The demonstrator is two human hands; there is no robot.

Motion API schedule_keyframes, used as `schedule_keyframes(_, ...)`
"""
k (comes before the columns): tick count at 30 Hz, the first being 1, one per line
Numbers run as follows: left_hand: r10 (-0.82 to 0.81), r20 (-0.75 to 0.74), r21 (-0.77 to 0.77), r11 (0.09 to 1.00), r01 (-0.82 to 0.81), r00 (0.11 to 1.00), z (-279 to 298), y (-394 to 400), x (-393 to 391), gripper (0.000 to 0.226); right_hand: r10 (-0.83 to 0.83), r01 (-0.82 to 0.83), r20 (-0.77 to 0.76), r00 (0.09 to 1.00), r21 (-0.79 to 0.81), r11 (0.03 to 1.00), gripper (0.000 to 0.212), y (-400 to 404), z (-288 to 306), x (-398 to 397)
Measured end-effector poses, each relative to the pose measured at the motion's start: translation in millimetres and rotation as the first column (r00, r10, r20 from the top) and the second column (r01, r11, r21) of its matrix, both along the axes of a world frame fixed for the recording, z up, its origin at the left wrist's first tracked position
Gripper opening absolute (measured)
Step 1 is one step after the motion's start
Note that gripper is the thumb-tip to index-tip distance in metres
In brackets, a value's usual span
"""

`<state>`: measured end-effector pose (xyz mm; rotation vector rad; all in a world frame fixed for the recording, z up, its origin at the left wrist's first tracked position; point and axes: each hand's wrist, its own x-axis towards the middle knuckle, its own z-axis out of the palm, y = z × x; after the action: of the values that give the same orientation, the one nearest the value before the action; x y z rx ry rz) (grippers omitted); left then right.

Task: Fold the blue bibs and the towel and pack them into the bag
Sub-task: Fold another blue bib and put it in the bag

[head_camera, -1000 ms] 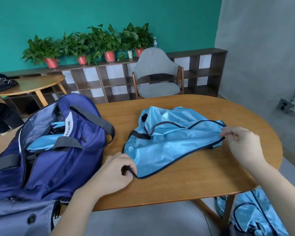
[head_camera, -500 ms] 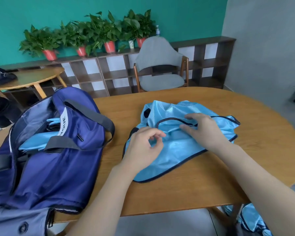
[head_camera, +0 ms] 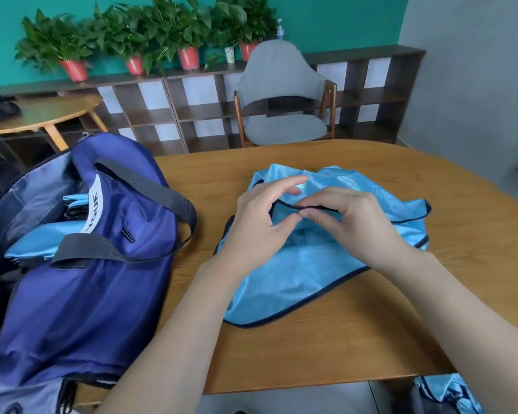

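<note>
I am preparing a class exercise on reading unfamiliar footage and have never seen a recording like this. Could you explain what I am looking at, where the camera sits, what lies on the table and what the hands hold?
There is no machine here: a person works with two bare hands, filmed by one wide-angle camera worn on the head, looking forward and down. On the wooden table lies a crumpled light blue bib with dark trim. The left hand and right hand meet over it, and the fingers of the right hand seem to pinch the trim; the left hand's grip is unclear. To the left stands an open navy bag with folded blue cloth already inside.
</note>
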<state>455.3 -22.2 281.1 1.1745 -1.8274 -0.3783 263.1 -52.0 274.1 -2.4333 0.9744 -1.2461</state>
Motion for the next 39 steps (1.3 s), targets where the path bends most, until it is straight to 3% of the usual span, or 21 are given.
schedule_keyframes(5,0.083,-0.145,0.074,0.995,-0.073,0.986,2.3,8.8,19.9,0.019,-0.113,0.106,0.056,0.992,0.121,0.987,0.013,2.4,-6.3,-5.9)
schedule_keyframes(7,0.156,-0.161,0.009,0.988,-0.156,0.975,3.4,12.2,35.8,0.02,-0.166,0.152,0.089,0.982,0.15,0.977,0.015,5.4,-8.4,-13.2)
schedule_keyframes(11,0.253,-0.148,-0.098,0.958,-0.269,0.956,2.9,22.9,75.4,0.039,-0.207,0.205,0.108,0.972,0.027,0.978,0.019,9.8,-10.1,-28.7)
schedule_keyframes(13,0.244,-0.101,-0.128,0.958,-0.256,0.964,-1.0,34.5,87.8,0.045,-0.168,0.171,0.047,0.985,-0.053,0.984,0.018,8.9,-13.4,-36.5)
schedule_keyframes(17,0.095,0.03,-0.1,0.991,-0.091,0.995,-16.9,67.2,88.4,0.035,-0.083,0.067,-0.14,0.987,-0.116,0.991,0.028,9.9,-25.4,-52.0)
schedule_keyframes(20,0.018,0.156,-0.08,0.997,-0.005,0.988,-30.2,82.7,84.3,0.031,-0.071,0.063,-0.208,0.975,-0.043,0.997,0.037,16.6,-32.6,-59.3)
schedule_keyframes(23,-0.007,0.167,0.0,1.0,0.007,0.986,-34.5,91.9,83.5,0.03,-0.06,0.069,-0.276,0.959,0.024,0.997,0.041,27.1,-39.5,-61.4)
schedule_keyframes(27,-0.052,0.18,0.156,0.987,0.024,0.982,-35.5,102.2,90.4,0.024,-0.074,0.104,-0.232,0.97,0.117,0.988,0.027,41.4,-47.0,-61.5)
schedule_keyframes(31,-0.092,0.271,0.312,0.95,0.003,0.958,-37.8,109.7,95.1,0.039,-0.082,0.132,-0.251,0.965,0.187,0.973,0.022,53.5,-46.2,-60.1)
schedule_keyframes(39,0.043,0.182,0.153,0.986,-0.072,0.982,-40.1,111.8,80.9,0.011,-0.069,0.112,-0.266,0.961,0.149,0.983,0.042,66.0,-38.1,-54.2)
